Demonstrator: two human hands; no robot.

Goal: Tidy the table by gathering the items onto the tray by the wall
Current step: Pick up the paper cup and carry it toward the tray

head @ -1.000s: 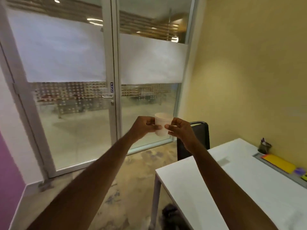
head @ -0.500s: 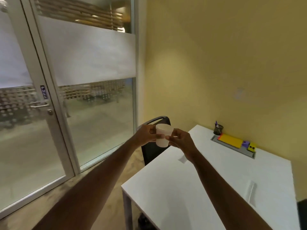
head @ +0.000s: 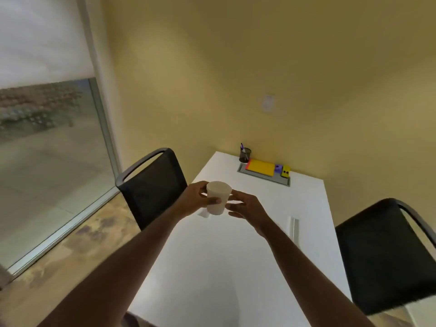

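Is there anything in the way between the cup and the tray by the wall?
Nothing visible. The left hand holds the cup above the white table, and only bare tabletop lies between it and the tray.

The left hand point(head: 197, 199) grips a white paper cup point(head: 218, 197) above the white table point(head: 236, 256), thumb across its near side. The right hand point(head: 247, 208) sits just right of the cup, fingers loosely spread, perhaps touching it. At the far edge by the wall, a grey tray point(head: 264, 177) holds a yellow pad point(head: 260, 168) and small blocks; a pen pot point(head: 245, 155) stands beside it
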